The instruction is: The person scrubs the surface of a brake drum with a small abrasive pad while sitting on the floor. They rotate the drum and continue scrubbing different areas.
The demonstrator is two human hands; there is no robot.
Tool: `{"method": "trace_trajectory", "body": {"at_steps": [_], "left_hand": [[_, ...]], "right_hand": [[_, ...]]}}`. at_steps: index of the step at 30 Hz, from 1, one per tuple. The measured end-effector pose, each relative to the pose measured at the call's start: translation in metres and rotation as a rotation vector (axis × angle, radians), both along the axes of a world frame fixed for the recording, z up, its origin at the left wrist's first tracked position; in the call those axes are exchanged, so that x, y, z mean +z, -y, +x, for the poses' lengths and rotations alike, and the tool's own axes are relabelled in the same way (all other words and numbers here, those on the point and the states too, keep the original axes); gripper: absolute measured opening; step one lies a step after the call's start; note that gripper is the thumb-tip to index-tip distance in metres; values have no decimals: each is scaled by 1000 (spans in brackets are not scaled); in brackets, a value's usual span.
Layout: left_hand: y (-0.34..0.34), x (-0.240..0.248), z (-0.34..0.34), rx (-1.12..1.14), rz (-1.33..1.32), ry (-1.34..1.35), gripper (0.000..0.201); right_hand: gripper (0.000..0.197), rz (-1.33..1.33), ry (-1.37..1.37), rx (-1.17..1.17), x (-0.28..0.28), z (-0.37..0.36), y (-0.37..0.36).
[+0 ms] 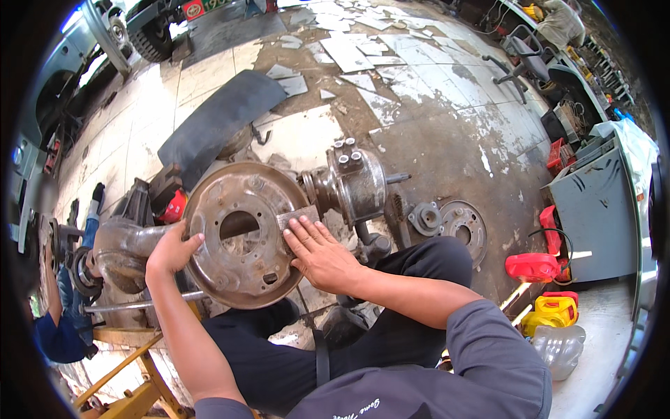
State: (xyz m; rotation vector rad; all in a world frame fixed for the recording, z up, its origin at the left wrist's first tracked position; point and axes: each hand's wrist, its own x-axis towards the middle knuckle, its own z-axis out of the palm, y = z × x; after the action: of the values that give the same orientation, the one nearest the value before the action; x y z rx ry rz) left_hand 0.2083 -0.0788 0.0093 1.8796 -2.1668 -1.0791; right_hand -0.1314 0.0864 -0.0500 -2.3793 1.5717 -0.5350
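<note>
Right now the brown round plate (273, 199) is upright-ish in front of the seated person, above the knees. The left hand (173, 249) clasps its left rim, thumb on the near face; I can't see how the fingers close behind. The right hand (317, 255) lies flat, fingers extended and nearly together, pressing a small greyish-brown pad (299, 216) against the plate's right side. Just right stands a greasy metal knuckle (359, 185); left, a bulky axle housing (124, 255). Farther off lies a dark curved sheet (216, 119).
</note>
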Motion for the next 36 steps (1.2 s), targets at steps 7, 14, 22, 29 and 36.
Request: {"method": "trace_trajectory", "body": {"at_steps": [7,14,22,29,36], "left_hand": [[-6,24,-20,38,84,0,79],[-10,50,-40,32,146,39,78],[-11,45,-37,40,127,41,79],[-10,38,-30,39,68,76,78],[-6,26,-27,42,60,30,76]], "right_hand": [[82,59,-111,127,7,12,-28],[83,31,-201,-55,7,3,-15],[82,30,-163,-144,6,-7,-10],[82,57,-96,128,6,12,-34],[83,104,-119,205,12,19,-58]]}}
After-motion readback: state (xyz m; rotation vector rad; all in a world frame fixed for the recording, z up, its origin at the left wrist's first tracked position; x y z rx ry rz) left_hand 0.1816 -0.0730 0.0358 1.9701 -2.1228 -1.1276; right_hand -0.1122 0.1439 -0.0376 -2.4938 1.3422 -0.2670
